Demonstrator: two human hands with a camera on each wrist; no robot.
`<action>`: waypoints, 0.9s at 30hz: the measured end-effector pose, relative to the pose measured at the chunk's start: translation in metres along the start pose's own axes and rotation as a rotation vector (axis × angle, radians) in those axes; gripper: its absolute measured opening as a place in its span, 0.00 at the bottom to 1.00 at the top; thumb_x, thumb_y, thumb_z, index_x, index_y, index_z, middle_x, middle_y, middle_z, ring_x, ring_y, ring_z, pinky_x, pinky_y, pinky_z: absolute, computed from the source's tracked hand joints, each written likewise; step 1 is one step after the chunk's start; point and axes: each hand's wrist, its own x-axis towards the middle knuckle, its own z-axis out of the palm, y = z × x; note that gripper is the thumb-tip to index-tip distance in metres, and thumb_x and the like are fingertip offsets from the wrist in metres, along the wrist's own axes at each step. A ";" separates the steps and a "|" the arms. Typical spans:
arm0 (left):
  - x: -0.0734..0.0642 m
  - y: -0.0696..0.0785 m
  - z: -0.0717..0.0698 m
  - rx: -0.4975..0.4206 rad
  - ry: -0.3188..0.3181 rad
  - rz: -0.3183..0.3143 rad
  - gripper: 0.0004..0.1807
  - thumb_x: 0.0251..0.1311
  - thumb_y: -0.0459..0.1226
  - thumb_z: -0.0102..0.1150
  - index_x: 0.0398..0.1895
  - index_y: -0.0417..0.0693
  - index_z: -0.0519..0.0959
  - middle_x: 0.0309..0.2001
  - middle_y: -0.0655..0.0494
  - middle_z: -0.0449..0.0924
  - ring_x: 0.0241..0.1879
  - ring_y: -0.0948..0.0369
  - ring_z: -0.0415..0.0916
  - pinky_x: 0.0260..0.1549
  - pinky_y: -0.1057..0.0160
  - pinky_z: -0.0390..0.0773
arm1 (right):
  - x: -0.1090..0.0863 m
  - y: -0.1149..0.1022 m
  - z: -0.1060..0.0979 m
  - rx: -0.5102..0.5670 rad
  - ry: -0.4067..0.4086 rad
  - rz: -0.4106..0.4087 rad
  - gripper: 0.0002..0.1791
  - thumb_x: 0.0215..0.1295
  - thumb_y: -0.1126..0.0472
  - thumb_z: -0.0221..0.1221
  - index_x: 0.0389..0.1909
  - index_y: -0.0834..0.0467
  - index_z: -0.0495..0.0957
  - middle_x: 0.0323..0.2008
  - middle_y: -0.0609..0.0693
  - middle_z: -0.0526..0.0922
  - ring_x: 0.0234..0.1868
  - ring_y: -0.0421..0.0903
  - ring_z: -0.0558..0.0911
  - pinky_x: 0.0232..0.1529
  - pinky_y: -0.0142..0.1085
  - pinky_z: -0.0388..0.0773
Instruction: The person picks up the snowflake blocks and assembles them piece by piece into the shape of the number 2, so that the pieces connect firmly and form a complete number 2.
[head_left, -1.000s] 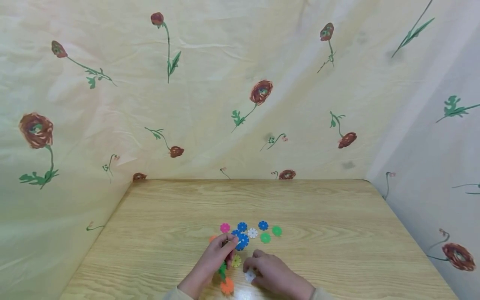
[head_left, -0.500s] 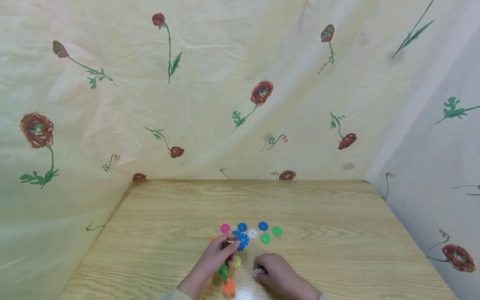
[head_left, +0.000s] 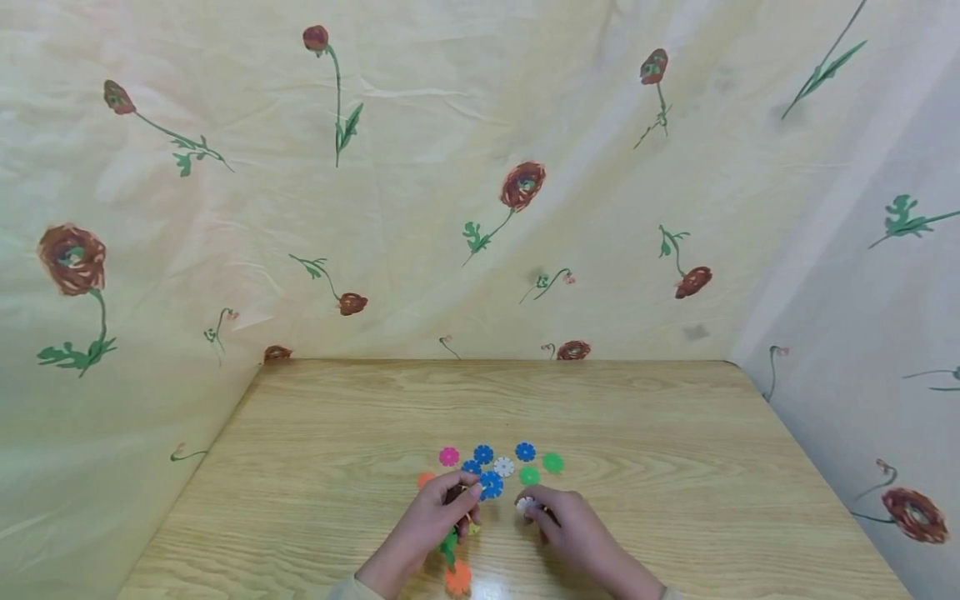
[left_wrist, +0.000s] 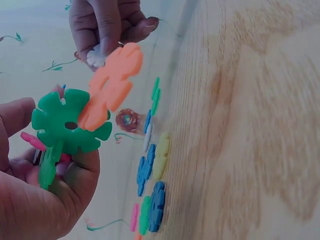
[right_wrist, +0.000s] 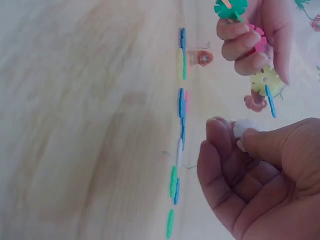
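Note:
My left hand (head_left: 427, 525) grips a chain of notched plastic flower discs joined by their slots. An orange disc (left_wrist: 120, 72) and a green disc (left_wrist: 52, 122) stick out at one end in the left wrist view. The right wrist view shows a pink disc (right_wrist: 258, 39) among the fingers, then a yellow disc (right_wrist: 264, 82) with a blue disc (right_wrist: 270, 101) slotted in edge-on. My right hand (head_left: 581, 533) pinches a white flower disc (right_wrist: 244, 128) between thumb and fingers, above the table and apart from the chain. The fingers partly cover that white disc.
Several loose discs lie on the wooden table (head_left: 337, 425) beyond my hands: a pink disc (head_left: 449, 456), a blue disc (head_left: 526, 452), a white disc (head_left: 503, 467), and a green disc (head_left: 552, 462) among them. Flower-printed cloth (head_left: 420, 208) hangs behind and at both sides.
My right hand has lifted the white disc off the table, moving rightward and then up, level with the left hand's fingers. The left hand keeps its grip and has barely shifted.

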 end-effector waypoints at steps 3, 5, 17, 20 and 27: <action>0.000 0.000 0.000 0.012 -0.022 -0.002 0.18 0.70 0.45 0.55 0.51 0.38 0.76 0.30 0.50 0.79 0.22 0.63 0.71 0.22 0.69 0.74 | -0.001 -0.001 -0.003 0.008 0.040 0.002 0.07 0.72 0.62 0.55 0.36 0.57 0.81 0.25 0.43 0.80 0.20 0.36 0.76 0.22 0.31 0.75; 0.000 0.000 0.001 0.020 -0.044 -0.008 0.17 0.70 0.44 0.55 0.49 0.38 0.77 0.30 0.50 0.80 0.22 0.63 0.71 0.22 0.69 0.74 | -0.002 -0.002 -0.005 0.021 0.064 0.012 0.09 0.72 0.59 0.55 0.34 0.56 0.82 0.25 0.43 0.81 0.19 0.36 0.77 0.22 0.31 0.76; 0.000 0.004 0.004 0.051 -0.119 -0.031 0.22 0.73 0.49 0.48 0.45 0.35 0.76 0.25 0.55 0.74 0.22 0.65 0.67 0.21 0.71 0.70 | -0.003 -0.011 -0.009 -0.077 0.114 -0.041 0.05 0.70 0.63 0.57 0.35 0.57 0.81 0.23 0.44 0.79 0.20 0.32 0.73 0.21 0.29 0.74; 0.000 0.006 0.004 0.041 -0.116 -0.054 0.32 0.75 0.55 0.36 0.50 0.34 0.75 0.24 0.57 0.73 0.21 0.66 0.67 0.21 0.71 0.70 | -0.003 -0.011 -0.009 -0.109 0.122 -0.040 0.04 0.68 0.64 0.59 0.35 0.57 0.82 0.21 0.43 0.77 0.20 0.31 0.71 0.20 0.29 0.72; -0.001 0.010 0.004 0.038 -0.081 -0.086 0.41 0.74 0.61 0.20 0.56 0.36 0.74 0.26 0.55 0.76 0.21 0.65 0.69 0.21 0.70 0.70 | -0.004 -0.009 -0.009 -0.152 0.136 -0.040 0.04 0.68 0.64 0.60 0.34 0.56 0.83 0.21 0.41 0.78 0.19 0.31 0.71 0.21 0.28 0.72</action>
